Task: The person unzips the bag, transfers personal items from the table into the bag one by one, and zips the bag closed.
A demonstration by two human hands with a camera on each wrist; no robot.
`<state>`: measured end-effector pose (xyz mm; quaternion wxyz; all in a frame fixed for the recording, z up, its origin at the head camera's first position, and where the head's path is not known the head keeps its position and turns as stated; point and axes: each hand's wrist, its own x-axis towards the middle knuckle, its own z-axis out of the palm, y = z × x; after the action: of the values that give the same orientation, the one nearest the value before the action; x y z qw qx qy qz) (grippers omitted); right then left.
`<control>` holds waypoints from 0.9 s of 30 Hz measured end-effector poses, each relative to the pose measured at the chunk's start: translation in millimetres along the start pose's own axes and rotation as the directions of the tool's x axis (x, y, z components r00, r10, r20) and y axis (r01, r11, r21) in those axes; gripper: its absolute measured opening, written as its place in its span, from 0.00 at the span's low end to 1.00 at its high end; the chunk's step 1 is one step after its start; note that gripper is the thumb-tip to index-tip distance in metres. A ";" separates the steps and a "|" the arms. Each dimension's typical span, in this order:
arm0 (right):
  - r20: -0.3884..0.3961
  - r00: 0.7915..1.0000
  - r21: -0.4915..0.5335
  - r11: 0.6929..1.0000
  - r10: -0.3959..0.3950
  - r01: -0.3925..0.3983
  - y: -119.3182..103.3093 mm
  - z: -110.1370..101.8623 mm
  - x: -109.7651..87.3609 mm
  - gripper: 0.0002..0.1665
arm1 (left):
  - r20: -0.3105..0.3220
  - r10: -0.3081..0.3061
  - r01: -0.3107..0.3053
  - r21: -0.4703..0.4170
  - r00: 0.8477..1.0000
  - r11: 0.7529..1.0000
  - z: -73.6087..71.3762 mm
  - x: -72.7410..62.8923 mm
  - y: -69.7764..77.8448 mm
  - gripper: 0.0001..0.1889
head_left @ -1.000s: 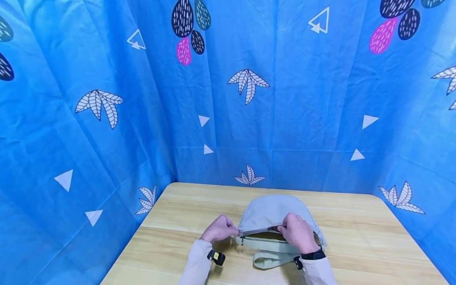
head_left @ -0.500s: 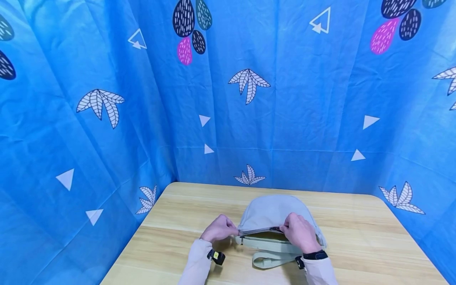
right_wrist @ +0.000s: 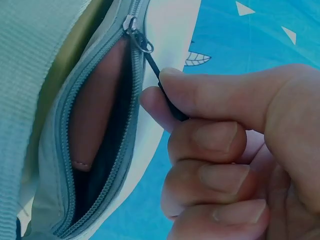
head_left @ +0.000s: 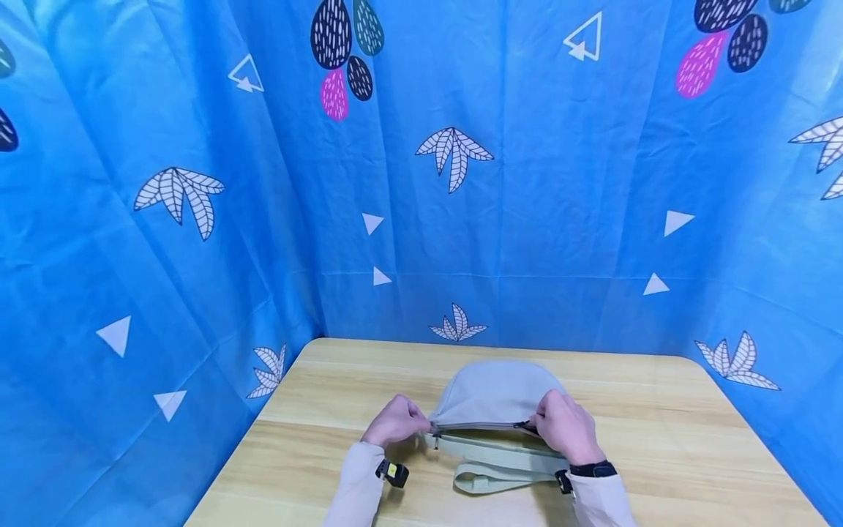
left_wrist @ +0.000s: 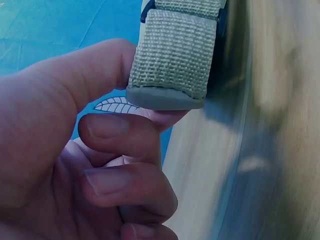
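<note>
A pale grey-green zippered sling bag [head_left: 499, 391] lies on the table, its zipper side toward me. At its left corner my left hand [head_left: 397, 421] pinches a webbing strap end [left_wrist: 172, 57] between thumb and forefinger, the other fingers curled below. My right hand [head_left: 566, 424] pinches the black zipper pull [right_wrist: 159, 82] on the front edge. The metal slider [right_wrist: 131, 26] sits at the top of a gaping stretch of zipper, through which a brown leather-like item [right_wrist: 95, 115] shows inside. Left of the slider, in the head view, the zipper runs closed.
A webbing strap [head_left: 490, 479] lies looped on the wooden table [head_left: 342, 380] in front of the bag. Blue patterned curtains [head_left: 560, 183] hang behind the table and along its sides. Each wrist wears a small black camera on a band.
My right hand has drawn the zipper pull to the right, so more of the zipper is closed. The left hand keeps its hold at the left corner. The head view has shifted slightly.
</note>
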<state>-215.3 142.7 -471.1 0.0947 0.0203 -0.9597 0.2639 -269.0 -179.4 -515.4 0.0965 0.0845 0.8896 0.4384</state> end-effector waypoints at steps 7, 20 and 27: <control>0.001 1.000 0.006 1.000 0.002 -0.002 3.1 -1.7 0.5 0.22 | 0.006 -0.001 0.001 -0.024 1.000 1.000 0.6 -1.1 1.0 0.05; 0.010 0.999 0.002 0.999 0.035 -0.035 5.7 -8.9 -0.2 0.29 | 0.002 -0.005 0.005 -0.015 1.000 1.000 -1.4 0.0 -0.6 0.05; 0.010 0.999 0.006 0.999 0.041 -0.041 6.6 -9.1 0.0 0.29 | -0.006 0.001 -0.001 -0.014 1.000 1.000 -1.7 -1.4 1.3 0.06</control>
<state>-214.3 153.0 -466.7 0.0844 0.0020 -0.9596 0.2686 -268.0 -180.2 -513.2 0.0944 0.0832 0.8867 0.4448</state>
